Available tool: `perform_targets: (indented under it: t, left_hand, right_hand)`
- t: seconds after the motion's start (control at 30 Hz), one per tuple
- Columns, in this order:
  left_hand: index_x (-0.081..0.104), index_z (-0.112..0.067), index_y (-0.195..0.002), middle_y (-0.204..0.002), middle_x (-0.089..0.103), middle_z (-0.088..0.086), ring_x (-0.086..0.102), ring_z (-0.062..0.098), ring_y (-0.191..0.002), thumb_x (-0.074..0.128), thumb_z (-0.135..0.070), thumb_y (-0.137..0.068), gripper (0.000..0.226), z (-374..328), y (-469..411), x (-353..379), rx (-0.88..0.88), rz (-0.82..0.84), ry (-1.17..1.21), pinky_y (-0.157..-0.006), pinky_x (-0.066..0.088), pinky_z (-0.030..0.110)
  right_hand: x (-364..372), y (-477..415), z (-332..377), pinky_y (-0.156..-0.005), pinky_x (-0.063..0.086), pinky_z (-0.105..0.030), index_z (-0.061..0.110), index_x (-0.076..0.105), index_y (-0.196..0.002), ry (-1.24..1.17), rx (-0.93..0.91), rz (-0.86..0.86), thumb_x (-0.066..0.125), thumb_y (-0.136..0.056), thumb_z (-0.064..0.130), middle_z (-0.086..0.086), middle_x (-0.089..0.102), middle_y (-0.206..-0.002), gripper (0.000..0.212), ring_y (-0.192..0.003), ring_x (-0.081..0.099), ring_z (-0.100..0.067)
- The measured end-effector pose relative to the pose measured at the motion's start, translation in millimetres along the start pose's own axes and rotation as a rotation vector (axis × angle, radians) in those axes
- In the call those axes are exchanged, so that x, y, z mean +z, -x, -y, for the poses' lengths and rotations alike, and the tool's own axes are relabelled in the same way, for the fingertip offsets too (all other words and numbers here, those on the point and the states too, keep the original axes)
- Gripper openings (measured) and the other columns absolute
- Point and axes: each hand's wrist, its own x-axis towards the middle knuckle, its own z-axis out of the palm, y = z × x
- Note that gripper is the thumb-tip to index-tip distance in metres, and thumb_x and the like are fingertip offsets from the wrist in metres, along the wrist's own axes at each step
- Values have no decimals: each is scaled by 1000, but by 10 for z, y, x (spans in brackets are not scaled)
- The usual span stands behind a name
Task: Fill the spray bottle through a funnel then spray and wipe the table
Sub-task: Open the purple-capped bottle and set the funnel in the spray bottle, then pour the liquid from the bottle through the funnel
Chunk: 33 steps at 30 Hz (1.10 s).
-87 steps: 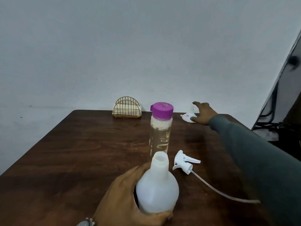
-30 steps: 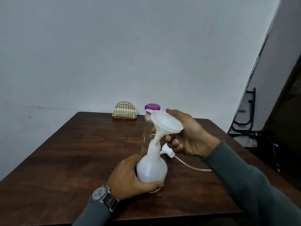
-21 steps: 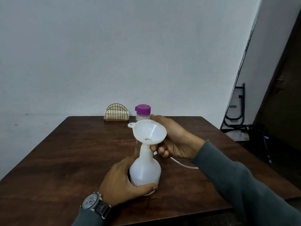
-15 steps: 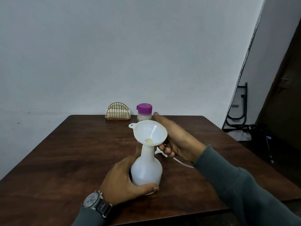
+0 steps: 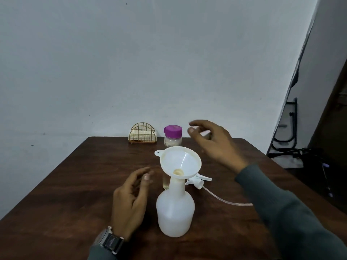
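Funnel [image 5: 180, 163] seated in spray bottle [image 5: 175, 209]. Your left hand [image 5: 129, 201] and right hand [image 5: 216, 145] hang wide, empty. Filling, spraying, wiping all remain; trigger head [image 5: 198, 180] lies off.

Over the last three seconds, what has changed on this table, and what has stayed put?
The funnel, fetched from the far right of the table, now sits in the spray bottle neck. Both hands have let go: the left hand is open beside the bottle, the right hand lifted away. The purple-capped bottle, spray head and napkin holder stayed.
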Motion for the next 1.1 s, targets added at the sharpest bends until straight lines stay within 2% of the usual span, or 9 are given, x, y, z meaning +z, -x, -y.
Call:
perform_targets:
  t: [0.13,0.3,0.4,0.5,0.63,0.8,0.93,1.03,1.1]
  left_hand:
    - [69,-26,-125,-113,75,-16,68,-13,-104,67,-29,-96,29,9,-197,72,19,57,-123,-85,53,6]
    - [62,-28,-131,-112,73,-19,66,-14,-104,83,-24,-83,52,-113,-626,197,-39,284,-157,-80,52,3]
    - [58,-42,-109,-85,70,-20,72,-2,-85,69,-55,-69,43,-187,-845,306,-50,311,-202,-68,52,10]
    - [66,-31,-104,-88,77,-7,74,8,-85,58,-61,-62,52,-217,-942,334,-8,259,-134,-75,60,33]
    - [66,-42,-106,-91,77,-25,73,-3,-83,74,-52,-62,45,-335,-972,212,61,237,-123,-68,58,20]
    - [72,-34,-107,-89,78,-17,74,1,-84,88,-33,-78,33,-508,-1063,-42,87,145,-142,-77,62,35]
    - [67,-37,-117,-95,77,-20,73,-2,-88,86,-32,-83,39,-686,-1020,-339,122,71,-128,-74,56,25]
    - [60,-40,-132,-100,73,-28,71,-5,-91,83,-26,-84,55,-846,-895,-557,183,21,-184,-72,51,11]
    - [61,-41,-131,-99,73,-27,71,-4,-90,83,-23,-82,57,-973,-762,-690,216,4,-239,-70,53,12]
  right_hand:
    - [76,-305,219,-91,50,-28,44,53,-144,214,-111,237,63,-92,61,5,59,-134,56,-98,68,-10]
    - [178,-508,370,-86,50,-23,30,65,-136,294,-127,323,74,-84,60,1,73,-123,61,-80,62,-1]
    - [228,-526,429,-90,56,-27,22,71,-129,309,-113,311,77,-78,61,1,74,-120,64,-81,65,-6]
    - [254,-507,483,-92,54,-27,20,75,-121,337,-124,295,77,-80,59,2,76,-117,57,-101,67,-11]
    - [171,-513,630,-90,52,-27,22,74,-121,296,-137,346,76,-85,52,4,75,-118,47,-98,66,-10]
    - [149,-506,1031,-95,43,-22,27,60,-142,274,-237,441,67,-95,27,6,64,-141,47,-108,57,-7]
    - [78,-365,1441,-107,43,-27,33,52,-146,125,-308,561,65,-91,9,3,49,-151,62,-130,52,-13]
    - [80,-231,1704,-102,44,-31,46,46,-146,181,-362,464,66,-93,41,8,51,-143,57,-123,54,-11]
    - [94,-128,1849,-94,48,-31,45,56,-137,302,-422,382,52,-94,67,11,63,-127,49,-108,59,-7]
